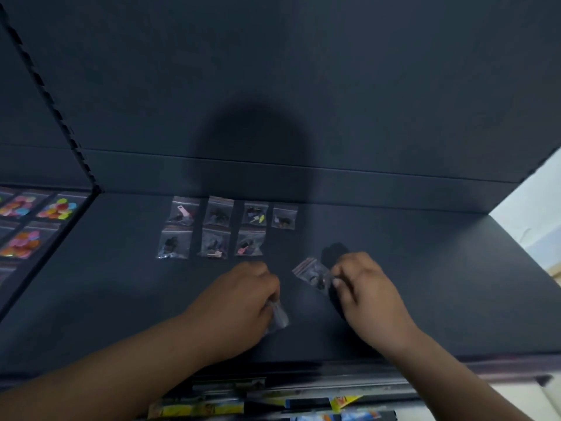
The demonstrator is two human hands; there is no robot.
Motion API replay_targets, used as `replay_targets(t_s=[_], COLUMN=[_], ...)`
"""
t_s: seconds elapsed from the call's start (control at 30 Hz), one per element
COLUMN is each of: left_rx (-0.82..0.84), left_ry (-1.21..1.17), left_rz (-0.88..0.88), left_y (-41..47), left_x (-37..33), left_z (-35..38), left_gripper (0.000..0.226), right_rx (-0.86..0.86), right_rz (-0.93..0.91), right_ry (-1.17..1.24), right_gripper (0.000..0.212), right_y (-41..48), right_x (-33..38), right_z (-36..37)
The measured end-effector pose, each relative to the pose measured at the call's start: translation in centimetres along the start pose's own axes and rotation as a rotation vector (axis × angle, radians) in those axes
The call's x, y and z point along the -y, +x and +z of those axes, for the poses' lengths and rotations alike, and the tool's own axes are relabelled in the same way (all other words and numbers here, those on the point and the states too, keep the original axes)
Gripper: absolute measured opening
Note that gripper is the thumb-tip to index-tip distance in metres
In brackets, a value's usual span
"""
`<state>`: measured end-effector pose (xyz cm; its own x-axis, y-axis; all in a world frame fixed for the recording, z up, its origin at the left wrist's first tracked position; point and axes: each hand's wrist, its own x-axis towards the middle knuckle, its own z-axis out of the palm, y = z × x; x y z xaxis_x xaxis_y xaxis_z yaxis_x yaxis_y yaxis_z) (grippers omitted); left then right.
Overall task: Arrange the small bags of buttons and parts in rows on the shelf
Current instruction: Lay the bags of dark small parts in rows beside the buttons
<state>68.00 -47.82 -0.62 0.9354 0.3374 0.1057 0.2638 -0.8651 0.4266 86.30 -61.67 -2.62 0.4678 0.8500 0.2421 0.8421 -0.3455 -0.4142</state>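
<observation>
— So, how much room is on the shelf (425, 284)?

— Plenty to the right. The back row (219, 211) has four bags lying close to the back wall (334, 86), and the front row (215, 243) has three, so the spot under the fourth bag is bare. From there the dark surface runs open to the right edge, which cuts off at an angle against a pale room. To the left, a bare stretch lies between the rows and the divider (51, 95).

— And the hands?

— Both are near the front edge. The left hand (243, 302) has its fingers curled round a clear bag (279, 316), glossy and crumpled. The right hand (367, 290) pinches a tilted bag (312, 275) between thumb and fingers, near the front row's right end and a little toward the front edge. Whether it touches the shelf I cannot tell.

— What are the bags like?

— Small square pouches of shiny film with a reddish zip strip along the top. They hold mostly dark little parts, some pink or yellow. The shelf is matte and smooth. The divider carries a notched strip, and beyond it lie button bags (57, 208) full of bright round discs. Below the front edge, printed packs (194, 407) show, blurred.
</observation>
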Motion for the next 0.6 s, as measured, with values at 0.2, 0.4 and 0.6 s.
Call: replay_targets(t_s=[0.2,0.4,0.6], left_rx=[0.199,0.141,0.032], left_ry=[0.038,0.062,0.116], left_rz=[0.12,0.077,0.156], left_y=[0.7,3.9,2.8], left_x=[0.1,-0.8,-0.6], left_z=[0.7,2.6,2.8], left_gripper=[0.018,0.036,0.043], right_rx=[0.293,0.35,0.337], right_rz=[-0.246,-0.037,-0.03], right_ry=[-0.12,-0.32,-0.284], right_gripper=[0.047,0.068,0.086], right_y=[-0.6,1.5,0.9], right_x=[-1.8,-2.1,-2.9], right_z=[0.8,0.3,0.7])
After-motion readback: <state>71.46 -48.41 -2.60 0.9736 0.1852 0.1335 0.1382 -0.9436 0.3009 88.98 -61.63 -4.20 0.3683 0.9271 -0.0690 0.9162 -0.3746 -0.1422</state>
